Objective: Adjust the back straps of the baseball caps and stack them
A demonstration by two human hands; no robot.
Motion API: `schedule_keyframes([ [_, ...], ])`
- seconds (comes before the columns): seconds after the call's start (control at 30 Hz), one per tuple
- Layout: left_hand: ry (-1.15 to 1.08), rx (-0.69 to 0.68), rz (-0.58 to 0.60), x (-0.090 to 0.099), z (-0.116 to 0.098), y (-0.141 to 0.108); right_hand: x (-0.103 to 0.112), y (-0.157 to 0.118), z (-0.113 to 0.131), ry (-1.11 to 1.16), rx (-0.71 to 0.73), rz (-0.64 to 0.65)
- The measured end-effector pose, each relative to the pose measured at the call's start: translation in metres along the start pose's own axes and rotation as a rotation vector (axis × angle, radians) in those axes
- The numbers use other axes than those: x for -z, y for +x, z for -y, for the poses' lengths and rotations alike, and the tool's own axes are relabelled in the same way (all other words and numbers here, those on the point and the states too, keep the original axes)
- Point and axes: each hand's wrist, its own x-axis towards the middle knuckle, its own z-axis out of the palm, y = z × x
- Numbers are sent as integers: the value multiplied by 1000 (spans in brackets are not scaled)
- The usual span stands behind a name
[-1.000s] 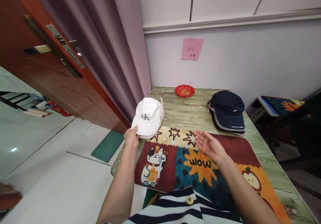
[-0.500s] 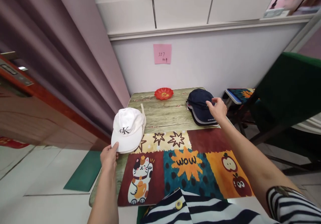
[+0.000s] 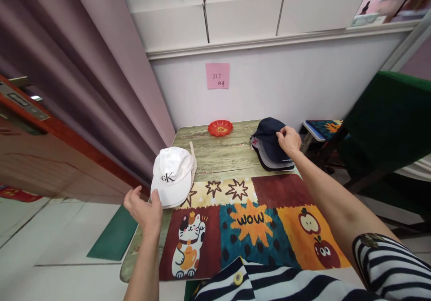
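Note:
At the left of the wood-patterned table lies a white cap with black letters, its brim toward me. My left hand is beside that brim, fingers spread, holding nothing. On the right of the table a navy cap tops a small stack, with a grey cap and a black brim showing beneath. My right hand pinches the navy cap's right side, and the cap is tilted up off the grey one.
A red scalloped dish sits at the table's back edge. A colourful mat covers the near part. Left are a curtain and a wooden door; right, a dark green chair.
My left hand has let go of the white cap's brim and opened. My right hand has closed on the navy cap, which has shifted slightly right and lifted, baring more of the grey cap.

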Motion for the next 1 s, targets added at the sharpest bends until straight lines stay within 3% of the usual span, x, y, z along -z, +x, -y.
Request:
schedule_keyframes([
  [0.03,-48,-39,4,-2,-11,-2,8,0,-2,36,18,-61],
  [0.1,-206,9,141,-10,-37,-9,25,-2,-4,165,81,-174],
  [0.17,-467,154,445,-20,-66,-22,43,-10,-3,350,154,-199],
  [0.23,-653,269,788,-28,-94,-38,61,-26,1,539,194,-99],
  [0.3,-748,311,1046,-36,-120,-57,77,-51,8,732,188,28],
  [0.33,-795,323,1169,-40,-132,-65,83,-65,11,827,182,85],
  [0.4,-928,404,1302,-48,-153,-79,90,-93,17,954,155,205],
  [0.5,-1153,587,1300,-61,-180,-85,90,-128,21,1055,57,344],
  [0.6,-1280,696,1176,-69,-205,-72,78,-149,21,1129,-28,428],
  [0.73,-1352,605,1104,-66,-238,-49,58,-171,25,1266,-47,318],
  [0.83,-1340,506,1091,-62,-249,-45,43,-196,30,1342,-48,281],
  [0.9,-1277,470,1067,-62,-245,-50,32,-213,25,1304,-53,393],
  [1.0,-1124,397,1059,-64,-229,-60,21,-226,6,1059,-49,632],
])
